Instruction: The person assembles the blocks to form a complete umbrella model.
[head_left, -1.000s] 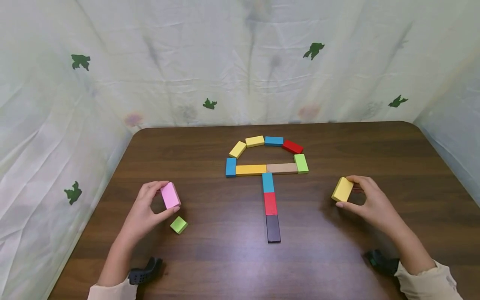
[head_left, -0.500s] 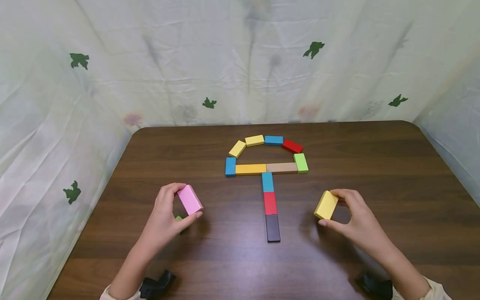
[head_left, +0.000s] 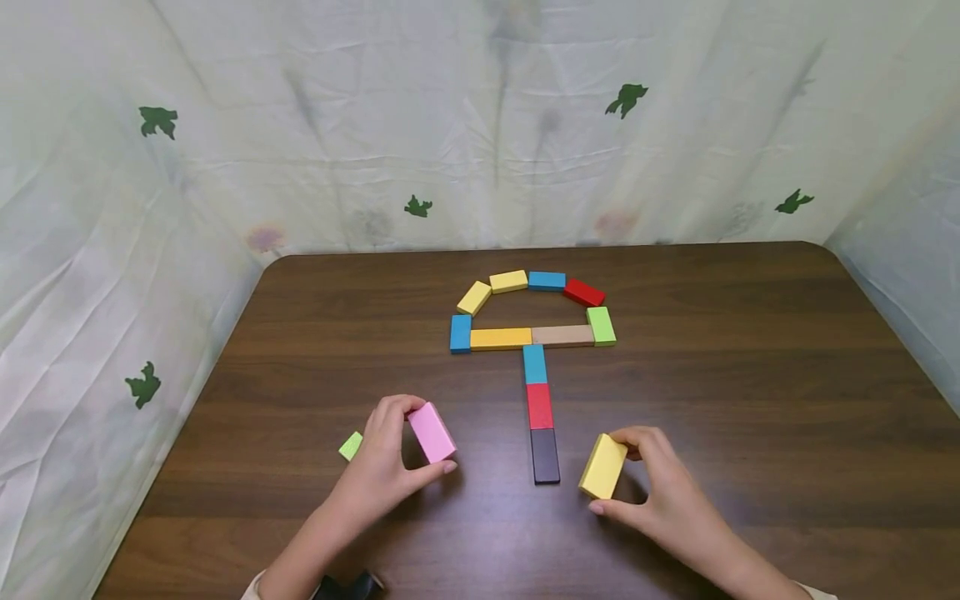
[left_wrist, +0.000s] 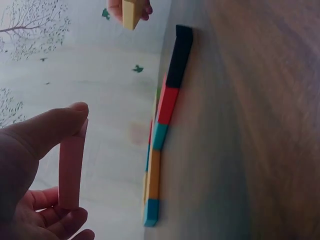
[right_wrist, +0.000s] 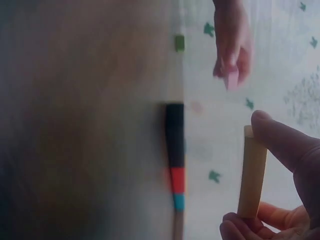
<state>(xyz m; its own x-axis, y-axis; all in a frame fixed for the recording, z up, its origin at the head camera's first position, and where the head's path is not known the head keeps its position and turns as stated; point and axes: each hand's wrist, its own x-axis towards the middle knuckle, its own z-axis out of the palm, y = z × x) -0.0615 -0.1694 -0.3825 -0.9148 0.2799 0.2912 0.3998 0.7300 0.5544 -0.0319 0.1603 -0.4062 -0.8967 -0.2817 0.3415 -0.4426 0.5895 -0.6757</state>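
My left hand (head_left: 384, 467) pinches a pink block (head_left: 432, 432) by its ends between thumb and fingers, above the table to the left of the dark block (head_left: 545, 457). On the other side, my right hand (head_left: 660, 492) holds a yellow block (head_left: 603, 467) the same way, raised off the table. Both wrist views show the held blocks clear of the tabletop. The dark block ends a straight column with a red block (head_left: 539, 406) and a teal block (head_left: 535, 364). That column meets a row of an orange block (head_left: 501, 339) and a tan block (head_left: 562, 335).
Above the row, several blocks form an arch, from a blue block (head_left: 461, 333) round to a green block (head_left: 601, 326). A small green block (head_left: 350, 446) lies left of my left hand, partly covered by it. A pale curtain (head_left: 480, 125) hangs behind the brown table (head_left: 337, 317).
Both hands have moved inward and nearer the front, carrying the pink and yellow blocks toward the dark block. The blocks on the table have stayed put.
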